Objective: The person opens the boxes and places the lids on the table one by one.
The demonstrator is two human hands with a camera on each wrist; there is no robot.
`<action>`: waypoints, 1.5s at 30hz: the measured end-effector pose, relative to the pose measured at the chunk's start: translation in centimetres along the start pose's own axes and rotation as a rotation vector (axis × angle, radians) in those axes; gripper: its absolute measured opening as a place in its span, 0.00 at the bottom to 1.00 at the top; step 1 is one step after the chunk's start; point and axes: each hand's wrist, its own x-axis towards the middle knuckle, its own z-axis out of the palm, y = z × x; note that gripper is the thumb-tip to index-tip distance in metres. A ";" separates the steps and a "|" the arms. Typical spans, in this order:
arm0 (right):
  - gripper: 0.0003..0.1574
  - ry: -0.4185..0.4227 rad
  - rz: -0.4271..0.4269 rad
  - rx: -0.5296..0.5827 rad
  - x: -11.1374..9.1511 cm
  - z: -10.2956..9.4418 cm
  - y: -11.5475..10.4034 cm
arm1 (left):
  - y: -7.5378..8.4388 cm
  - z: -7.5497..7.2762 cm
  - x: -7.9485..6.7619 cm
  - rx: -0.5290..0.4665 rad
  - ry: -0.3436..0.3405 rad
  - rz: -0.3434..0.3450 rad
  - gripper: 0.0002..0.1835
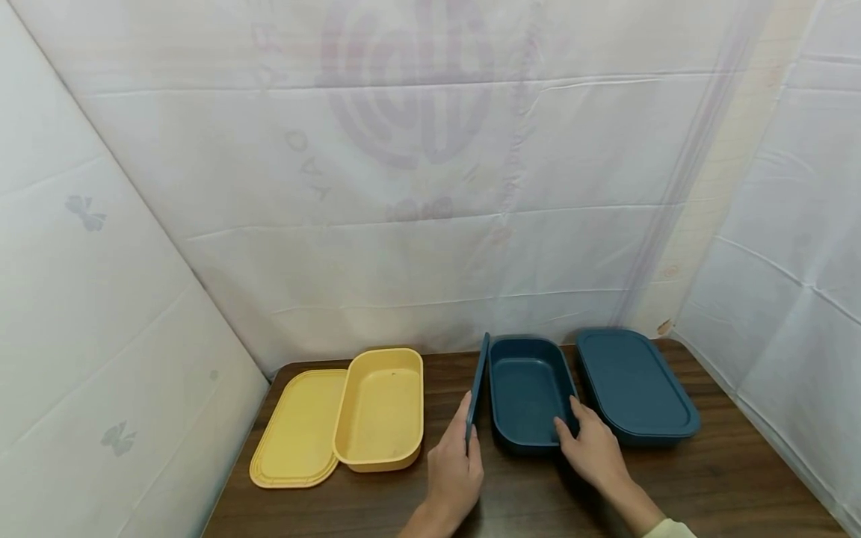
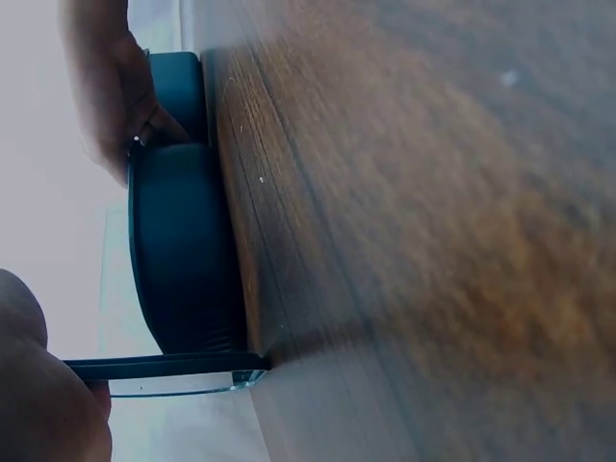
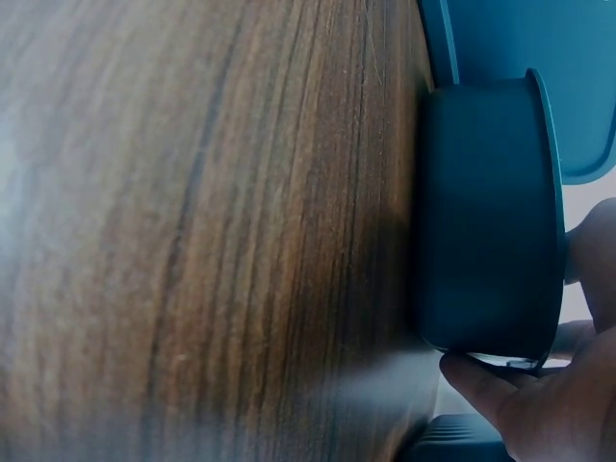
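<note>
The desk is dark brown with a streaked wood grain; white sheeting, creased and faintly printed, surrounds it. All containers are rounded rectangles with smooth, matt surfaces (plastic by appearance).

The blue box sits on the desk between the yellow box and the covered blue box. It is deep-walled, dark teal-blue and uniform in colour, with a thin rim and its interior exposed. The blue lid, of the same shade, is a thin panel standing on edge at the box's left side. The yellow lid lies flat, its right edge overlapped in view by the yellow box.

The blue box's long axis runs away from the person, far end slightly left. The blue lid stands nearly upright, its length likewise directed away.

Left hand: grip closed to the panel's thickness, blue lid held between thumb and fingers. Right hand: grip slightly parted, pinching the blue box's near right corner.
</note>
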 end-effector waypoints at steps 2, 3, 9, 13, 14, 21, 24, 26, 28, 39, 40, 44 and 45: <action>0.51 0.000 -0.001 0.000 0.0 0.0 0.0 | 0.0 0.0 -0.2 -0.003 -0.031 -0.017 0.34; 0.52 0.000 -0.002 -0.001 0.0 0.1 0.0 | 0.0 -0.1 -0.2 -0.005 -0.048 -0.023 0.34; 0.51 -0.002 -0.004 -0.005 0.0 0.1 0.0 | -0.2 -0.1 -0.9 -0.017 -0.113 -0.049 0.34; 0.50 -0.003 0.000 -0.012 0.1 0.2 0.1 | -0.3 -0.2 -0.9 -0.033 -0.120 -0.042 0.34; 0.50 -0.004 0.001 -0.016 0.2 0.2 0.1 | -0.4 -0.2 -0.9 -0.036 -0.127 -0.045 0.34; 0.51 -0.004 -0.004 -0.030 0.1 0.2 0.4 | -0.7 -0.1 -1.0 -0.053 -0.167 -0.066 0.38; 0.49 -0.006 -0.001 -0.033 0.1 0.2 0.3 | -0.7 0.1 -1.0 -0.063 -0.149 -0.068 0.38; 0.47 -0.007 0.001 -0.035 0.1 0.1 0.3 | -0.7 0.1 -0.9 -0.064 -0.135 -0.069 0.38; 0.45 -0.008 0.002 -0.038 0.1 0.1 0.2 | -0.7 0.2 -0.7 -0.055 -0.121 -0.077 0.39; 0.47 -0.014 0.003 -0.052 0.0 -0.2 0.0 | -0.6 0.2 0.2 0.005 -0.136 -0.143 0.40; 0.48 -0.018 0.004 -0.052 0.0 -0.2 0.0 | -0.7 0.3 0.2 0.008 -0.141 -0.154 0.40; 0.51 -0.028 0.009 -0.044 0.0 -0.2 0.0 | -0.9 0.5 0.1 0.004 -0.177 -0.222 0.38; 0.50 -0.029 0.009 -0.041 0.0 -0.2 0.0 | -0.9 0.5 0.1 -0.005 -0.188 -0.249 0.37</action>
